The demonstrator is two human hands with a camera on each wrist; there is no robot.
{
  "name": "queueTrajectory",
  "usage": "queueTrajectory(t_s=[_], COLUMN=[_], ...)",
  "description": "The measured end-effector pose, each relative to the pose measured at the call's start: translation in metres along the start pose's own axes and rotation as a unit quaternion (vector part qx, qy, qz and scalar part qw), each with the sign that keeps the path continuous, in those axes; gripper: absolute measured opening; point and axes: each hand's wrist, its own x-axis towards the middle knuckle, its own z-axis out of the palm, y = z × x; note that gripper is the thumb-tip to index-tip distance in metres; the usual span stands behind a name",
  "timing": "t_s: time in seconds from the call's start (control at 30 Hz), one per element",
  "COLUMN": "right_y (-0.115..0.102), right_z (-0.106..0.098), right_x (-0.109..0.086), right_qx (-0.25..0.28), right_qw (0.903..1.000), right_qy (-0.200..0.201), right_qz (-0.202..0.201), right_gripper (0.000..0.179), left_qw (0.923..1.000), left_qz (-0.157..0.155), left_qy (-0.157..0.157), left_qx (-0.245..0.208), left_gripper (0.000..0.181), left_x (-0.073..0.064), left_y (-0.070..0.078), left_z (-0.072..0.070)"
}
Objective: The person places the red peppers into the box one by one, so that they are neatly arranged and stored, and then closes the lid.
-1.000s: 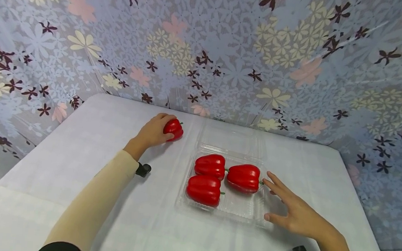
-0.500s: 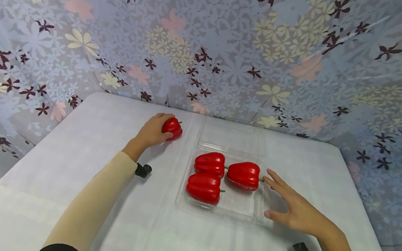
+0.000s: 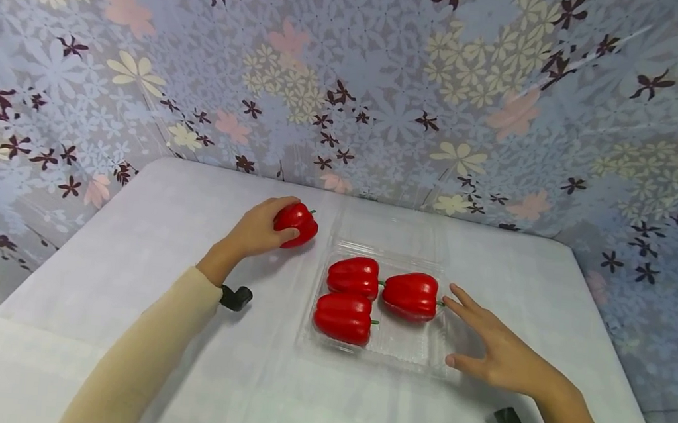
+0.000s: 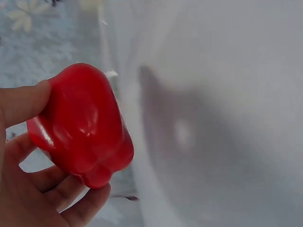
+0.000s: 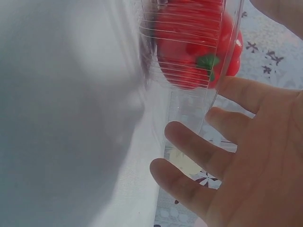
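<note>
While the left hand [image 3: 256, 228], the nearer one, pinches a red pepper [image 3: 303, 222] between thumb and fingers, its long axis running rightward and away from the person to the stem, the see-through tray [image 3: 403, 343] lies rightward and closer to the person. Inside, two peppers [image 3: 342, 318] occupy the facing left side and a third pepper [image 3: 410, 297] the far right, the open lid [image 3: 388, 232] behind; beside the right wall, the right hand [image 3: 503, 360] is spread, contact undetermined.
</note>
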Motion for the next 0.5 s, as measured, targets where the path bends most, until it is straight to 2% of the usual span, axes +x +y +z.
queueTrajectory(t_s=[0.2, 0.4, 0.5], right_y=[0.0, 0.002, 0.003], right_z=[0.001, 0.001, 0.001], right_x=[-0.001, -0.001, 0.0], right_qx=[0.018, 0.009, 0.013], right_qw=[0.9997, 0.9999, 0.9999], right_qy=[-0.009, -0.008, -0.01], right_qz=[0.011, 0.004, 0.006], right_gripper=[0.085, 0.086, 0.085], left_qw=[0.9966, 0.9866, 0.9808], left_qz=[0.065, 0.149, 0.18], left_qy=[0.013, 0.027, 0.018], left_qx=[-0.049, -0.061, -0.074], left_gripper=[0.064, 0.059, 0.058], left_x=[-0.014, -0.024, -0.029], left_y=[0.03, 0.059, 0.073], left_z=[-0.007, -0.006, -0.007])
